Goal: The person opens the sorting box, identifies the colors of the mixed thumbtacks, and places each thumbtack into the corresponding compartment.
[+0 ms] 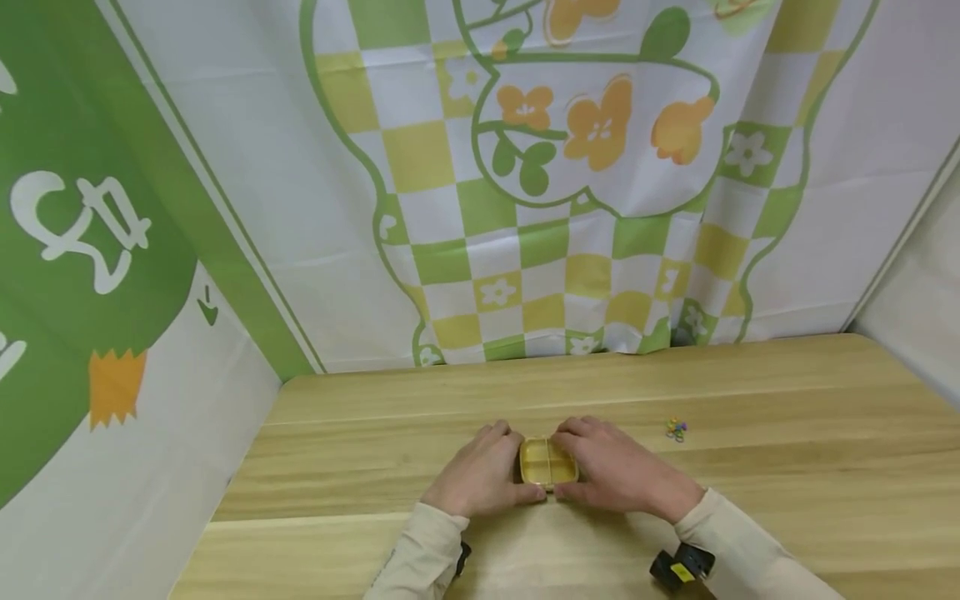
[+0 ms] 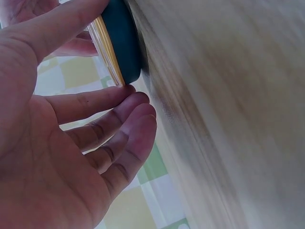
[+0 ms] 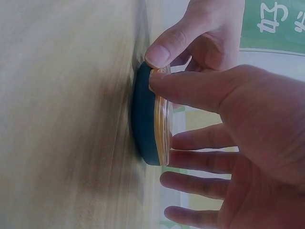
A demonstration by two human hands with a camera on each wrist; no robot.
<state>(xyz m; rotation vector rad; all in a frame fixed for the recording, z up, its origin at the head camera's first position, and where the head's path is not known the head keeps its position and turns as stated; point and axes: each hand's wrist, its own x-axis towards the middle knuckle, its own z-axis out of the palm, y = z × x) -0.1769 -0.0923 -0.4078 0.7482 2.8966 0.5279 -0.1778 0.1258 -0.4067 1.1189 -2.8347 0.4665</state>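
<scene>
A small compartment box lies on the wooden table between the two hands. It has a dark teal base, a yellow rim and a clear top, with dividers visible inside. The left hand holds its left side, thumb at the near edge and fingertips at the far edge. From the other side the right hand holds it the same way; in the right wrist view its thumb presses the rim near the left thumb. Part of the box is cut off in the left wrist view.
A small cluster of colourful bits lies on the table to the right of the right hand, too small to tell apart. Behind the table hangs a checked, flower-printed curtain. A green and white sheet covers the left side.
</scene>
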